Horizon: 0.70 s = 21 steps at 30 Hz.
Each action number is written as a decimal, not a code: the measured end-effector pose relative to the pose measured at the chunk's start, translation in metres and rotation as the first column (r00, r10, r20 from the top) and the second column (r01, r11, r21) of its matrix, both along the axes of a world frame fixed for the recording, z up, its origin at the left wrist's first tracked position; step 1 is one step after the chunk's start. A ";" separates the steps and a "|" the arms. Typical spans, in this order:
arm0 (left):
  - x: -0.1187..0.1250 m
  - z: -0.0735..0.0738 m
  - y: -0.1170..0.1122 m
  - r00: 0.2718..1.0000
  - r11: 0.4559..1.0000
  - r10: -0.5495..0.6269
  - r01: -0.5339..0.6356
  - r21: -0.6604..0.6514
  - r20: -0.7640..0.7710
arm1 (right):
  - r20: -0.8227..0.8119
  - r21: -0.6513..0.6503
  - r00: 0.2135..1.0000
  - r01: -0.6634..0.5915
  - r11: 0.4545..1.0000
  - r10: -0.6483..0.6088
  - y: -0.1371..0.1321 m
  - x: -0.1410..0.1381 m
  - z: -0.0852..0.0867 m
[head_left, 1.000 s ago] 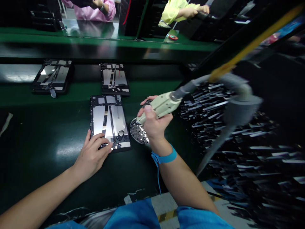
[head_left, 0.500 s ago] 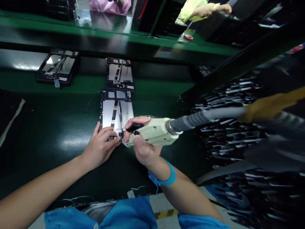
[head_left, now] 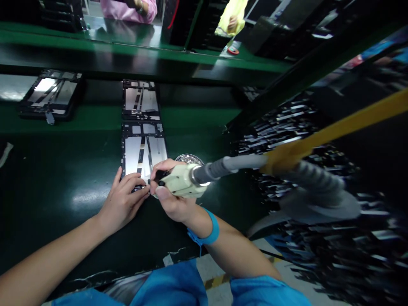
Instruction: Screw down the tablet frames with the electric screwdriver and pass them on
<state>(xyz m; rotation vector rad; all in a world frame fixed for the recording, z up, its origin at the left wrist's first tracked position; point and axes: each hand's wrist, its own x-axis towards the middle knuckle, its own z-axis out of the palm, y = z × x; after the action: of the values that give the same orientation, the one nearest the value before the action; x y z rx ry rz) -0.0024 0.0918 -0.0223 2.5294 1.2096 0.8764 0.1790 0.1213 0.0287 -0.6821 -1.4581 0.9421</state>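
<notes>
An opened tablet (head_left: 132, 148) lies on the dark green bench, its silver inside and ribbon cables facing up. My left hand (head_left: 123, 199) is closed on its lower edge, with thumb and index finger close together beside the screwdriver's tip. Wrapped in my right hand (head_left: 175, 206) is a pale electric screwdriver (head_left: 181, 180), tilted, with its nose down at the tablet's lower right corner. My fingers hide the tip and any screw there. Just beyond the right hand sits a round dish of small screws (head_left: 189, 159).
Another opened tablet (head_left: 140, 102) lies directly behind, and a stack of tablets (head_left: 52, 93) stands at the far left. A grey cable with a yellow strap (head_left: 338, 131) runs off right. Many dark parts (head_left: 287, 127) fill the right side. Across the bench are people in pink (head_left: 130, 10) and yellow sleeves (head_left: 232, 19).
The whole view has shifted, so the tablets and hands appear farther left. More of the screw dish shows. Both hands keep their places at the tablet's lower edge.
</notes>
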 end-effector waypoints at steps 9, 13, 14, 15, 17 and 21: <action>0.000 -0.006 0.002 1.000 1.000 -0.002 0.001 0.028 0.008 | -0.097 0.057 0.879 0.474 0.879 -0.467 0.060 0.048 0.002; 0.000 -0.006 0.002 1.000 1.000 -0.007 0.007 0.028 0.013 | -0.003 0.034 0.868 0.497 0.867 -0.497 0.077 0.060 -0.014; 0.000 -0.007 0.002 1.000 0.999 -0.008 0.008 0.031 0.014 | 0.006 0.036 0.868 0.497 0.867 -0.497 0.078 0.061 -0.017; 0.000 -0.007 0.002 1.000 0.999 -0.009 0.008 0.033 0.015 | 0.011 0.039 0.866 0.499 0.866 -0.500 0.079 0.062 -0.019; 0.000 -0.007 0.002 1.000 0.999 -0.008 0.007 0.035 0.016 | 0.012 0.046 0.864 0.503 0.863 -0.504 0.079 0.063 -0.022; 0.000 -0.007 0.002 1.000 0.999 -0.004 0.003 0.033 0.022 | 0.005 0.045 0.862 0.507 0.861 -0.508 0.081 0.066 -0.024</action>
<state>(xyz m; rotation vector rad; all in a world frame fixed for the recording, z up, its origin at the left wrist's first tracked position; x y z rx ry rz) -0.0025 0.0934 -0.0298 2.5402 1.1937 0.9280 0.2445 0.2024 0.0050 -0.9850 -1.2157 0.4908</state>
